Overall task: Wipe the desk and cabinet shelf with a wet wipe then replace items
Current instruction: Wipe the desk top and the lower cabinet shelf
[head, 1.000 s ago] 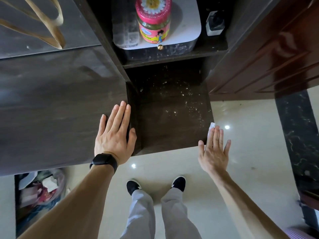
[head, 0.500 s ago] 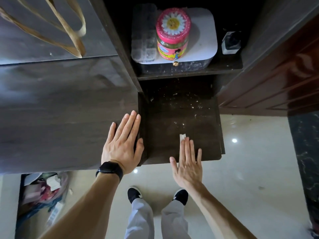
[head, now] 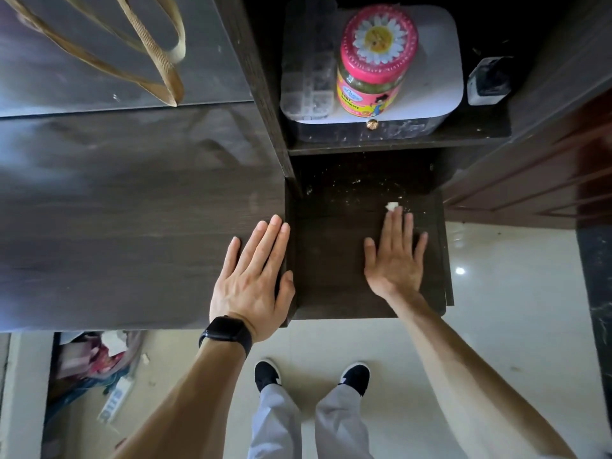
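1. The wet wipe (head: pixel 392 206) lay on the lower cabinet shelf (head: pixel 331 293), towards its back right part. Only a small white scrap of it showed past my fingertips.
2. My right hand (head: pixel 395 260) lay flat on that shelf, palm down. Its fingers were straight and slightly spread, pressing the wipe against the dark wood rather than pinching it.
3. My left hand (head: pixel 255 276) rested flat on the desk (head: pixel 132 226), at the corner beside the shelf. Its fingers were straight and close together, holding nothing, with the thumb at the desk's right edge. A black watch (head: pixel 227 332) sat on that wrist.
4. Pale specks (head: pixel 357 190) were scattered over the back of the lower shelf, just beyond the wipe.
5. On the upper shelf (head: pixel 397 144) a pink-lidded jar (head: pixel 376 61) stood on a white-lidded box (head: pixel 443 77). The lid bore a daisy and the label a cartoon figure, but I could not read the writing.
6. A clear compartment case (head: pixel 308 71) lay on the box beside the jar, and a small black-and-white item (head: pixel 488 81) stood to the right.
7. Tan straps (head: pixel 159 61) lay at the back of the desk, well apart from both hands.
8. Below were my black shoes (head: pixel 266 374) on the pale floor (head: pixel 513 326), and clutter with a power strip (head: pixel 114 404) under the desk.
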